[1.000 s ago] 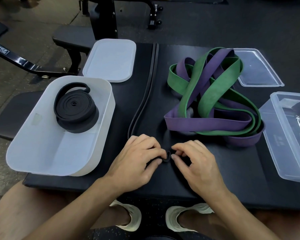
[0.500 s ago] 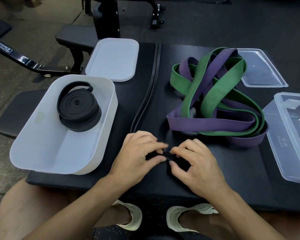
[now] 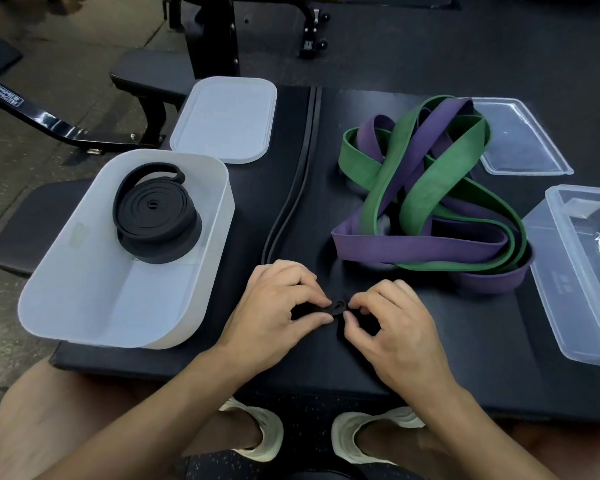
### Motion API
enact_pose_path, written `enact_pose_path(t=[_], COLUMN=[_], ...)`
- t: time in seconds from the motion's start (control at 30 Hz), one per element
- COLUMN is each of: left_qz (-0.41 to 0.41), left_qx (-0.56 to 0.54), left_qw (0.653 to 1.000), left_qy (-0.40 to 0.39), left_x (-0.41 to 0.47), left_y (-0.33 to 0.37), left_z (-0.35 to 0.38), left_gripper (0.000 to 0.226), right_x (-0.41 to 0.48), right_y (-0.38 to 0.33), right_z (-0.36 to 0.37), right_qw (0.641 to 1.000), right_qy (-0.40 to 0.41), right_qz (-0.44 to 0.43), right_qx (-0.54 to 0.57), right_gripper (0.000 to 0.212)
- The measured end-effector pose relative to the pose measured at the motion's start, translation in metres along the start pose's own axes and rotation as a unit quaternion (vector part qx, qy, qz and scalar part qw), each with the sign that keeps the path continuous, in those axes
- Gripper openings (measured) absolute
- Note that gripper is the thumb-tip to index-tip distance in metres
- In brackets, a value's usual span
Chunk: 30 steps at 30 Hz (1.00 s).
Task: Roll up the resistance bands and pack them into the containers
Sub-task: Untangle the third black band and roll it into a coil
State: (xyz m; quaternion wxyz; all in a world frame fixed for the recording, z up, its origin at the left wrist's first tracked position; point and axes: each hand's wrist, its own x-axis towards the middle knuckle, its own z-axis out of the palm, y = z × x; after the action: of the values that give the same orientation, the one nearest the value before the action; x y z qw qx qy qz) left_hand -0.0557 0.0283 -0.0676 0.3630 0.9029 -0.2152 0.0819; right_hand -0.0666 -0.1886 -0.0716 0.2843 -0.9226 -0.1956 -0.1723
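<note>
Left hand (image 3: 274, 306) and right hand (image 3: 399, 330) pinch the small coiled end of a black band (image 3: 338, 305).
The fingers (image 3: 364, 298) of both curl narrowly round it, on the dark surface (image 3: 430, 358).

Your left hand (image 3: 278, 306): palm down, fingers curled, thumb and forefinger pinching the coiled end of the black band (image 3: 338, 305).
Your right hand (image 3: 395, 327): palm down, fingers curled, fingertips pinching the same coil from the opposite side.
Your 2 forearms: bare, angled inward toward each other.
</note>
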Motion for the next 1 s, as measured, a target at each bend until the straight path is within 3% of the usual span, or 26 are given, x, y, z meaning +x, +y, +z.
enact_pose_path(t=[0.17,0.57,0.77,0.87,1.0], left_qz=[0.031,0.031,0.036,0.042,0.046], left_qx=[0.005,0.037,0.003,-0.003,0.017], left_qw=[0.999,0.999,0.999,0.998,0.998], left_qy=[-0.024,-0.02,-0.03,-0.037,-0.041], left_x=[-0.001,0.0,0.001,0.0,0.0], left_y=[0.0,0.004,0.0,-0.002,0.001], left_z=[-0.002,-0.001,-0.002,-0.003,-0.003], left_gripper=[0.016,0.013,0.017,0.014,0.014], right_x=[0.002,0.005,0.001,0.002,0.001], right_y=[0.001,-0.01,-0.005,-0.002,-0.001], right_z=[-0.001,-0.01,-0.003,-0.005,-0.004], right_qw=[1.0,0.998,1.0,0.999,1.0], right_qy=[0.0,-0.061,-0.015,0.014,-0.005], right_qz=[-0.005,0.009,0.004,0.036,-0.017], right_qx=[-0.007,0.013,-0.01,-0.005,-0.012], right_gripper=[0.003,0.019,0.021,0.012,0.009])
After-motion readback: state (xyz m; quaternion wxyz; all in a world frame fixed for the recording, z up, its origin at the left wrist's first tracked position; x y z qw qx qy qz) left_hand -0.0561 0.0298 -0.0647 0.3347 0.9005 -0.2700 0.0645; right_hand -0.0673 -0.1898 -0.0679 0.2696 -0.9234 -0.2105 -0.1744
